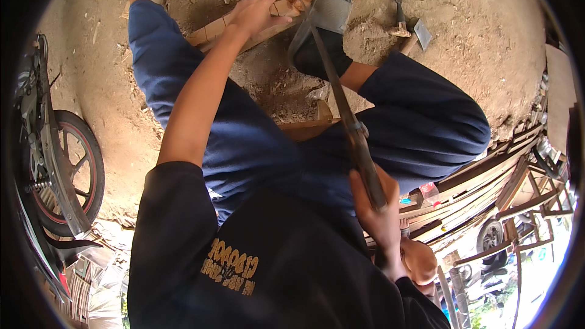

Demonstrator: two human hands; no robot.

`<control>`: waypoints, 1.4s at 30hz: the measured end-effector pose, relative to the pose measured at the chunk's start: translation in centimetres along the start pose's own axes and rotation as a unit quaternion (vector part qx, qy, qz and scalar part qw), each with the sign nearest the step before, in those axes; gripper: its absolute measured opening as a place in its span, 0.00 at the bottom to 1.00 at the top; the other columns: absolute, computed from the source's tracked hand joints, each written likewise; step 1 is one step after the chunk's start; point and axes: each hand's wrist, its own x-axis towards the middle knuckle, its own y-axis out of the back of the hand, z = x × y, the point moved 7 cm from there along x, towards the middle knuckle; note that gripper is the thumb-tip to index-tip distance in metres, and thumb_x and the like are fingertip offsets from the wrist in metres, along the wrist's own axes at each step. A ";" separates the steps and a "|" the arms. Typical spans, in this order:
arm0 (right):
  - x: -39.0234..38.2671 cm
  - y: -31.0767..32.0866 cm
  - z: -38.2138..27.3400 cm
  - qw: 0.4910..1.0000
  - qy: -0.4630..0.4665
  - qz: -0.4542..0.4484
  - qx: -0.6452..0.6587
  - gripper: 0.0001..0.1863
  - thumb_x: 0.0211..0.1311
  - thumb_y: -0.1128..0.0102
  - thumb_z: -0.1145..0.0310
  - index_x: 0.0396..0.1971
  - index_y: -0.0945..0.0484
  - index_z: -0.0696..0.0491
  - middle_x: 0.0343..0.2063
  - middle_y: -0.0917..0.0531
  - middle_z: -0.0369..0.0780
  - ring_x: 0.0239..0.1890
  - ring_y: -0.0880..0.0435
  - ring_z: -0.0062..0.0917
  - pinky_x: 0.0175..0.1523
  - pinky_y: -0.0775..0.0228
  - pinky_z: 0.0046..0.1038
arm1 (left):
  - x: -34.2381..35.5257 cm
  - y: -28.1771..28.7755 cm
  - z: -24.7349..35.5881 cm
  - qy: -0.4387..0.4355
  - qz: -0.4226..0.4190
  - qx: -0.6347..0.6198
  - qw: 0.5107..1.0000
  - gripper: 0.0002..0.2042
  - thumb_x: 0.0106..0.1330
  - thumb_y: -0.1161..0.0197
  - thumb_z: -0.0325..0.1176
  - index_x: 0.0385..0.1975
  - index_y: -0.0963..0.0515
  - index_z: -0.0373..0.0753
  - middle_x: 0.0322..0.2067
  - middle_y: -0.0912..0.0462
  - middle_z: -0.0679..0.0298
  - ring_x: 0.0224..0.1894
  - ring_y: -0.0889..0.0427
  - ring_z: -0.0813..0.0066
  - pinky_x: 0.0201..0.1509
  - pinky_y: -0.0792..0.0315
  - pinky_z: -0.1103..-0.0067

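A notched wooden block (283,7) lies on the dirt floor between my feet, with several cut lines across its top. My left hand (253,15) grips it from above, fingers over its far side and thumb apart on the near side. In my right hand (379,207), close to my body, is the wooden handle of a long handsaw (341,94). Its narrow blade, seen nearly edge-on, slants up and away to the block, beside my right sandal (329,12). Whether the teeth touch the wood I cannot tell.
A hammer-like tool (417,35) and a chisel-like tool (399,12) lie beyond my right foot, among wood chips. A motorbike wheel (76,170) stands at the left. Stacked wooden planks (475,183) lie at the right, near another person's head (419,262).
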 end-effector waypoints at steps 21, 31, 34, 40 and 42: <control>0.5 0.3 0.7 1.000 0.003 -0.003 0.006 0.09 0.65 0.42 0.73 0.26 0.27 0.60 0.16 0.28 0.36 0.21 0.34 0.14 0.26 0.39 0.25 | 0.0 0.6 0.4 -0.027 0.022 0.028 0.999 0.39 0.55 0.35 0.64 0.59 0.26 0.40 0.49 0.20 0.49 0.53 0.21 0.51 0.58 0.27 0.64; 0.9 -0.5 0.0 1.000 0.013 -0.023 0.006 0.08 0.65 0.42 0.75 0.26 0.27 0.61 0.15 0.30 0.38 0.21 0.36 0.14 0.25 0.40 0.26 | 0.5 0.7 0.1 -0.044 0.030 0.016 0.998 0.39 0.54 0.34 0.64 0.56 0.25 0.35 0.45 0.19 0.48 0.49 0.18 0.49 0.54 0.24 0.62; 0.4 0.1 0.4 1.000 0.016 0.004 0.007 0.08 0.65 0.42 0.75 0.26 0.27 0.60 0.15 0.30 0.38 0.20 0.36 0.14 0.24 0.41 0.26 | 0.0 0.5 -0.2 -0.042 0.060 0.017 0.997 0.39 0.55 0.35 0.64 0.56 0.25 0.36 0.45 0.19 0.48 0.50 0.20 0.49 0.56 0.26 0.63; 2.4 -1.1 0.1 0.999 0.030 -0.013 0.006 0.08 0.64 0.41 0.75 0.25 0.27 0.60 0.16 0.28 0.39 0.21 0.32 0.16 0.26 0.37 0.28 | 0.4 0.6 -0.2 -0.042 0.029 0.002 0.999 0.39 0.56 0.36 0.64 0.56 0.25 0.34 0.50 0.20 0.47 0.54 0.22 0.49 0.59 0.28 0.63; -0.2 -0.2 0.4 0.999 0.041 0.014 -0.003 0.08 0.63 0.41 0.75 0.25 0.27 0.60 0.17 0.28 0.39 0.22 0.31 0.16 0.27 0.35 0.29 | 0.1 0.4 -0.4 -0.057 0.057 0.017 0.997 0.39 0.56 0.36 0.64 0.56 0.25 0.34 0.51 0.21 0.47 0.55 0.22 0.49 0.59 0.29 0.63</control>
